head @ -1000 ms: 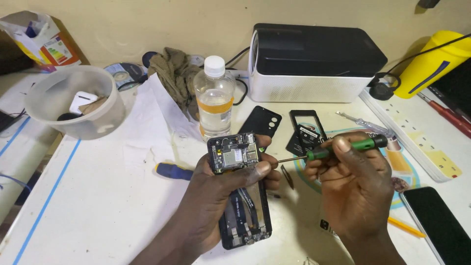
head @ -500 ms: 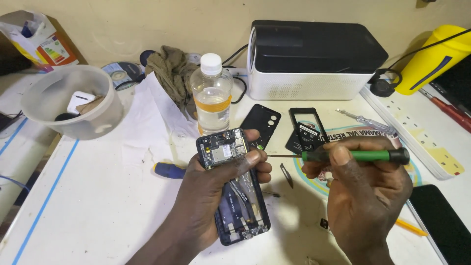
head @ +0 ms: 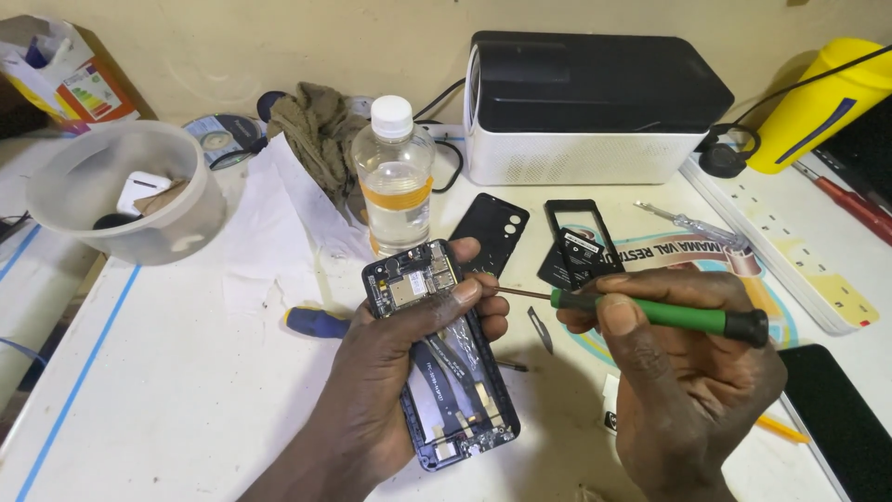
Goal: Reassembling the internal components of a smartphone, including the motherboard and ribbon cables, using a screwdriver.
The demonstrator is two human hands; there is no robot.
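Left hand point(head: 390, 372) grips an opened phone point(head: 446, 358), back cover off, circuit board and ribbon cables exposed. Fingers are wrapped around the phone's body from its left side and the thumb point(head: 460, 293) presses across the upper board. The phone is lifted above the bench point(head: 167, 390), tilted, with its camera end away from the person.

Right hand point(head: 688, 372) is clamped on a green-handled screwdriver point(head: 650, 311), held nearly level. The thin shaft points left and its tip sits at the phone's upper right edge, just beside the left thumb. Whether the tip is seated in a screw cannot be told.

On the bench behind the phone:
- a clear plastic bottle point(head: 395, 177) with a white cap, orange band and pale liquid, upright
- a black back cover point(head: 490, 232) lying flat, just right of the bottle
- a black frame piece point(head: 581, 244) with a small dark part lying on it
- a small blade point(head: 541, 328) between the two hands
- a blue-handled tool point(head: 316, 323) left of the left wrist, partly hidden

Further off:
- a translucent plastic tub point(head: 130, 200) holding small parts, far left
- a crumpled olive cloth point(head: 316, 130)
- a white box with black lid point(head: 595, 107) against the wall
- a yellow container point(head: 818, 102), far right
- a dark phone screen point(head: 841, 418), lower right, lying flat
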